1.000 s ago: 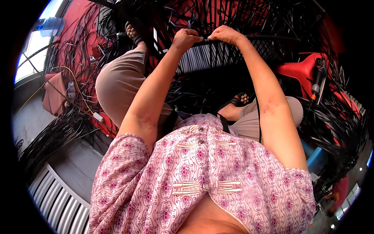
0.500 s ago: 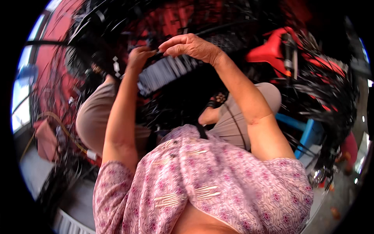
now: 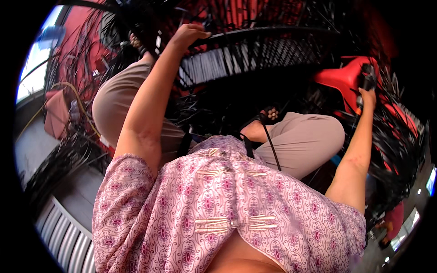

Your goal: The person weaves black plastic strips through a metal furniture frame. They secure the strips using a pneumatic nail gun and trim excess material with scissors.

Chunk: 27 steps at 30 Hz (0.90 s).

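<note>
In the upper middle of the frame, a long black woven panel of flat strips (image 3: 287, 52) lies from just beside the left hand (image 3: 195, 34) toward the right, under a curved black rail (image 3: 273, 31). At the upper right, a slim black hand tool with an orange tip (image 3: 367, 78) is at the right hand (image 3: 368, 97), upon a red plastic seat (image 3: 337, 78).

The left part of the panel shows pale grey upright bands; farther right, it becomes a dark open lattice. The tool has a thick dark upper end, and its orange tip points downward in the frame.

The left arm reaches up, nearly straight, and the wrist is bent toward the right. Its fingers are bent near the thumb, by the rail's left end; whether they pinch something, I cannot tell. The right arm is stretched to the right side, with fingers curled around the tool.
</note>
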{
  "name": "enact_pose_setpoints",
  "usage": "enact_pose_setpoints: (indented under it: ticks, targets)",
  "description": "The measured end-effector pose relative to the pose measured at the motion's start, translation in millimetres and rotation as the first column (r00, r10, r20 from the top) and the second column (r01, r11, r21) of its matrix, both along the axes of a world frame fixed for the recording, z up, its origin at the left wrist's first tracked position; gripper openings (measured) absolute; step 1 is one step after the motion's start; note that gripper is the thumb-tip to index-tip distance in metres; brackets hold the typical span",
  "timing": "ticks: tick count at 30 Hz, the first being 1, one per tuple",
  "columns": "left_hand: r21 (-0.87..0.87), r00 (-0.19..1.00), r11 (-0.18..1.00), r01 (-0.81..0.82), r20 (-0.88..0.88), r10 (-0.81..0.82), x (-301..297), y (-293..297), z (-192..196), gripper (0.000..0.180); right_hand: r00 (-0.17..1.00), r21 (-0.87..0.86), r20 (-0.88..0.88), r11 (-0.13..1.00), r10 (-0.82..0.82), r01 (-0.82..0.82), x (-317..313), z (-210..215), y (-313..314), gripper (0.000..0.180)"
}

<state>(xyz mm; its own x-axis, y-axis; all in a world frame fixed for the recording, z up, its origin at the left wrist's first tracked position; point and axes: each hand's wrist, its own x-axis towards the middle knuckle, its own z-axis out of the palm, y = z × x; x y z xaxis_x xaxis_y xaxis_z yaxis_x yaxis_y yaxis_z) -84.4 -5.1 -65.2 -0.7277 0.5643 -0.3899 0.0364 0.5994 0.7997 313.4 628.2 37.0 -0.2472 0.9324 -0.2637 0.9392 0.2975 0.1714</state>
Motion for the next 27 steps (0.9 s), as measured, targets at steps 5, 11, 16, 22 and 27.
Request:
enact_pose_setpoints:
  ticks: [5, 11, 16, 22, 27]
  targets:
    - [0.147, 0.978, 0.969, -0.199, 0.085, 0.189, 12.0, -12.7, -4.9, 0.023, 0.941, 0.034, -0.286, 0.983, 0.181, -0.179, 7.4, -47.4, 36.6, 0.088]
    - [0.072, 0.995, 0.996, -0.060, -0.078, 0.066, 23.4, -10.6, 20.6, 0.038, 0.779, -0.041, -0.627, 0.997, 0.020, -0.059, -9.4, 19.8, -33.1, 0.081]
    - [0.075, 0.983, 0.982, -0.172, 0.078, 0.167, 16.2, 2.6, 7.4, 0.038, 0.471, 0.132, -0.852, 0.963, 0.230, -0.233, 14.2, 70.0, -45.8, 0.075]
    - [-0.006, 0.995, 0.995, -0.102, -0.025, 0.101, 19.7, 3.4, 19.0, 0.036, -0.083, 0.232, -0.973, 0.896, 0.216, -0.378, -42.8, 149.2, -263.7, 0.045]
    - [-0.057, 0.929, 0.979, 0.195, -0.310, -0.203, 11.4, -3.0, 5.2, 0.035, 0.240, 0.110, -0.936, 0.860, 0.259, -0.499, -97.5, 114.9, -392.8, 0.012]
